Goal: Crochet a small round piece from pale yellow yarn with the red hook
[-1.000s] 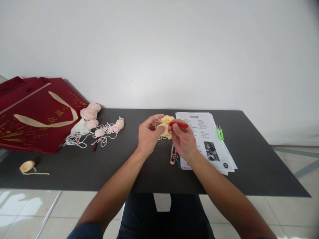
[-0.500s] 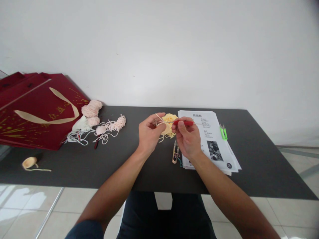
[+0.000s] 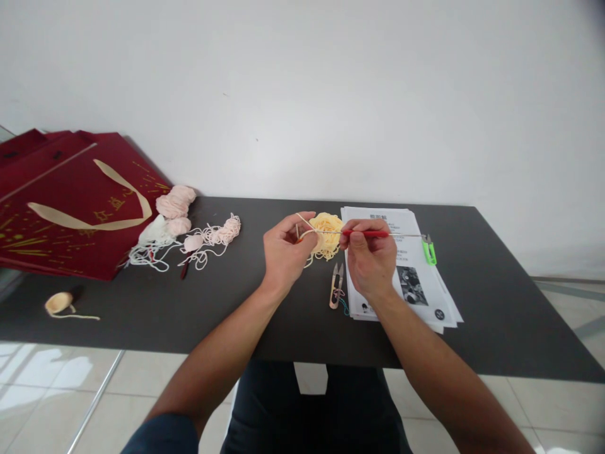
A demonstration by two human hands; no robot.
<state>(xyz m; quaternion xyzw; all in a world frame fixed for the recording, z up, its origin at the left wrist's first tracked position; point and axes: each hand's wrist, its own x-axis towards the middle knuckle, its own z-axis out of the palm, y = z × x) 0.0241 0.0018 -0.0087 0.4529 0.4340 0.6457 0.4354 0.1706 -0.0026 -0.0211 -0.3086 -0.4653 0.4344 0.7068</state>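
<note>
My right hand point(image 3: 369, 258) is closed around the red handle of a crochet hook point(image 3: 366, 234), whose thin metal shaft points left toward my other hand. Between the thumb and fingers of my left hand point(image 3: 288, 255) is a small pale yellow crochet piece point(image 3: 308, 238), mostly hidden by the thumb. A strand of yarn runs over the left index finger and meets the hook's tip. Just behind the hands lies a loose heap of yellow yarn point(image 3: 327, 236) on the dark table.
Wooden-handled thread snips point(image 3: 336, 287) lie beside printed sheets point(image 3: 378, 309); green snips point(image 3: 430, 251) rest at the sheets' right edge. To the left are pink yarn point(image 3: 176, 202), white yarn point(image 3: 154, 233), a small cream crocheted cup point(image 3: 59, 303) and red gift bags point(image 3: 70, 208).
My right hand has moved right with the crochet hook, away from my left hand. The left hand keeps its grip on the crochet piece, and the view has shifted slightly.
</note>
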